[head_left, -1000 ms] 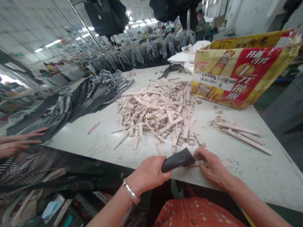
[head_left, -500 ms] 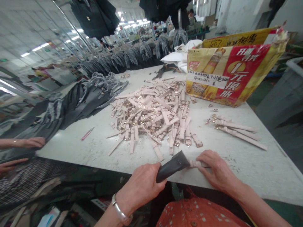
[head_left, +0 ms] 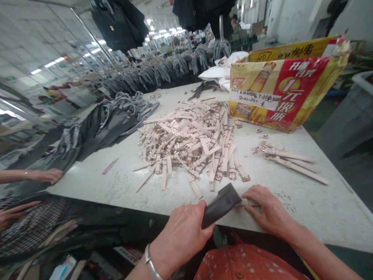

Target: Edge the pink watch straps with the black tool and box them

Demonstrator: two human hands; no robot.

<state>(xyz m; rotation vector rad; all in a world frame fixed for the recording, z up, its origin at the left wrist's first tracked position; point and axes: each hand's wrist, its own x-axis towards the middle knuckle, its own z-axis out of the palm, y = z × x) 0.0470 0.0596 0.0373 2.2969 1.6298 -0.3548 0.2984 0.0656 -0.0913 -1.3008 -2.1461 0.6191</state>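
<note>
Worktable (head_left: 326, 210), heaped pale straps (head_left: 189, 144), printed carton (head_left: 297, 95), black goods (head_left: 119, 27) hanging beyond

Bright strip lights overhead — soft glare on the tabletop (head_left: 110, 194), edges stretched and smeary.

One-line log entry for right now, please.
left hand: grips black tool | right hand: holds strap at table edge | strap pile: ahead | box: beyond, right

Strap pile (head_left: 186, 140) blocks the table's (head_left: 101, 190) middle.
</note>
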